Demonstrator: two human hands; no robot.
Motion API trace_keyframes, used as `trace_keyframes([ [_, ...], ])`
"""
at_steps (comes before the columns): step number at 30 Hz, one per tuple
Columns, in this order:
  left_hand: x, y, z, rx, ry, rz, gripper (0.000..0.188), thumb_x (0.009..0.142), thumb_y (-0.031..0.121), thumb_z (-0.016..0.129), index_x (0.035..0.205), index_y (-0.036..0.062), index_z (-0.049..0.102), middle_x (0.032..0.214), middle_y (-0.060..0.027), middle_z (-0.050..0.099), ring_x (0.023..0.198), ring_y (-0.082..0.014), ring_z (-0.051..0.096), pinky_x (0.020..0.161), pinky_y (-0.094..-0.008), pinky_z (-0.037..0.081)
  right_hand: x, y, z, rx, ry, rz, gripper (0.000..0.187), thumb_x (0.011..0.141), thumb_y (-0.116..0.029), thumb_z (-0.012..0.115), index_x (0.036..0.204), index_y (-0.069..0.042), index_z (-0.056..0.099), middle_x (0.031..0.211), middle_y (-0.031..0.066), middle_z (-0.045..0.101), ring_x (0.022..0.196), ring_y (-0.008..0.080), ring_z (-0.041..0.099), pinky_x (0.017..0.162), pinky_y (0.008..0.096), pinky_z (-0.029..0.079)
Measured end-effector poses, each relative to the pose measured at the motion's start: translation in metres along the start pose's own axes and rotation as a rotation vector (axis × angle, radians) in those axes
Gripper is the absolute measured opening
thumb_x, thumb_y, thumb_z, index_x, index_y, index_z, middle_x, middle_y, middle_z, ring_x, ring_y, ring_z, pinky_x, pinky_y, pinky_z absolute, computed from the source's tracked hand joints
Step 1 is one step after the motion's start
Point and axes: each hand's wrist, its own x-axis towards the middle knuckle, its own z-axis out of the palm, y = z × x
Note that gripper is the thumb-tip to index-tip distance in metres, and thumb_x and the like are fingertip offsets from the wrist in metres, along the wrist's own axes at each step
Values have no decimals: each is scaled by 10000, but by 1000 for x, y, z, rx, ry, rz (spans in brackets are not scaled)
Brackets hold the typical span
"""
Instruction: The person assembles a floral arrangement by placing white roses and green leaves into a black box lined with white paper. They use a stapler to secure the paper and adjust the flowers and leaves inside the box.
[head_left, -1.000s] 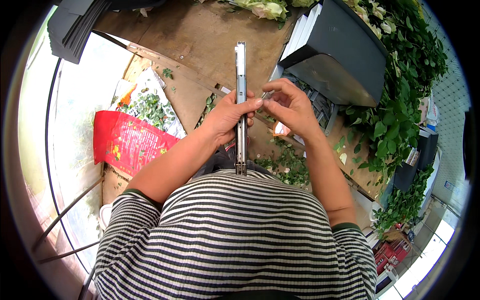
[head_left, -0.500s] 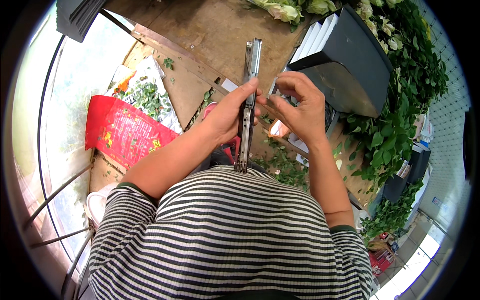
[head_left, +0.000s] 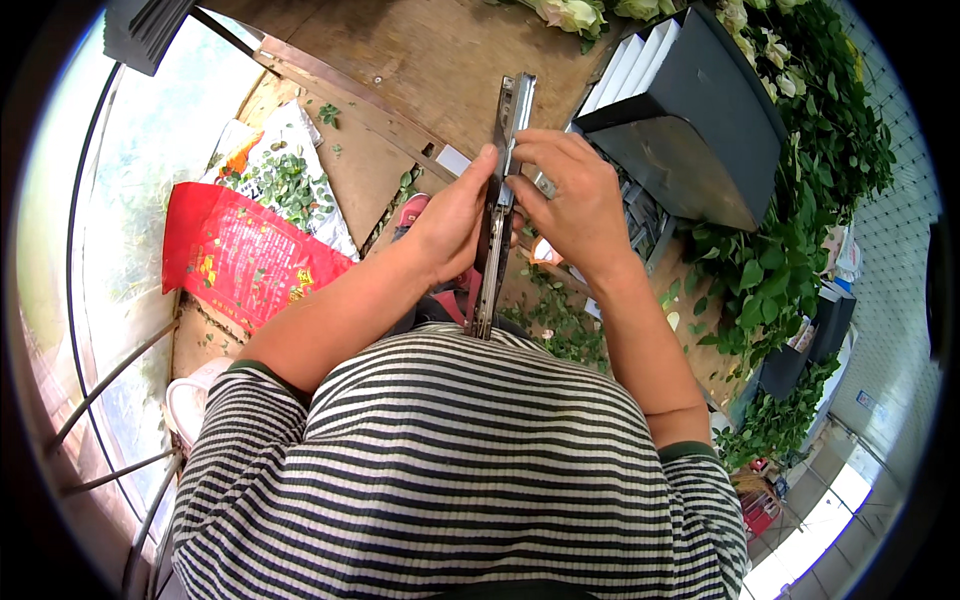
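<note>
A long, narrow metal tool, like a long stapler, stands lengthwise before my chest, its near end against the striped shirt. My left hand is wrapped round its middle, thumb along the upper side and fingertips showing on the far side. My right hand is bent at the tool's right side, index finger and thumb curled against its upper half. A small silvery bit shows between those fingers, too small to name. The tool's far end sticks out beyond both hands.
A dark box with white dividers stands at the right, grey metal pieces beside it. Leafy rose stems hang along the right. A red bag and a white bag with leaves lie left. Cut leaves litter the area below.
My right hand has moved left and up, from beside the tool to touching its upper half. The tool's far end has tilted slightly right; my left hand keeps its hold.
</note>
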Motion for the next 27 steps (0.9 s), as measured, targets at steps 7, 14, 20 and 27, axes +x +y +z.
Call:
trace_keyframes([
  [7,-1,3,8,-17,52,7,415,974,484,347,969,112,532,774,-2,549,672,-133,534,582,-278,466,-4,-2,0,40,-6,32,301,647,-24,695,937,-11,615,1063,133,616,926,308,605,777,367,503],
  [14,-5,5,8,9,27,14,435,977,479,338,986,94,542,786,-17,569,677,-131,545,592,-278,471,0,0,4,241,36,213,322,652,-12,654,946,11,524,919,131,551,793,286,611,718,340,514],
  [20,-7,9,17,31,82,15,406,981,438,371,973,70,540,782,-46,572,694,-154,559,608,-294,479,6,1,19,386,121,314,282,683,-21,630,922,12,484,881,132,541,736,238,603,653,317,522],
  [27,-3,41,8,-333,-16,223,393,957,465,410,970,83,502,832,-61,526,758,-185,525,707,-359,464,-44,27,2,223,-206,225,393,768,-82,629,1135,-26,497,1015,139,574,911,270,600,809,367,496],
])
